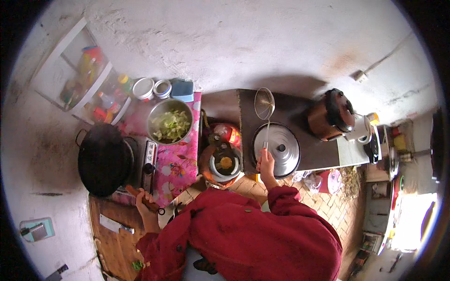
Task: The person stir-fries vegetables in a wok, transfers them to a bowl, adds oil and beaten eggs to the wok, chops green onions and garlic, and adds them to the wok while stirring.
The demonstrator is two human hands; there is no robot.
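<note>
My left hand grips the brown wooden handle of a black wok. The wok is tilted above a gas stove, its dark side towards me. In my right hand is the handle of a wire-mesh skimmer. The skimmer's round head points away from me, over the dark counter, and its handle crosses above a silver pot lid with a black knob. Chopped pale-green vegetables lie in a steel basin to the right of the stove. Nothing of the wok's inside is visible.
A cleaver lies on a wooden board at lower left. An orange gas cylinder stands between the pink-clothed table and the counter. A brown electric cooker and a white jug are at right. White tubs line the wall.
</note>
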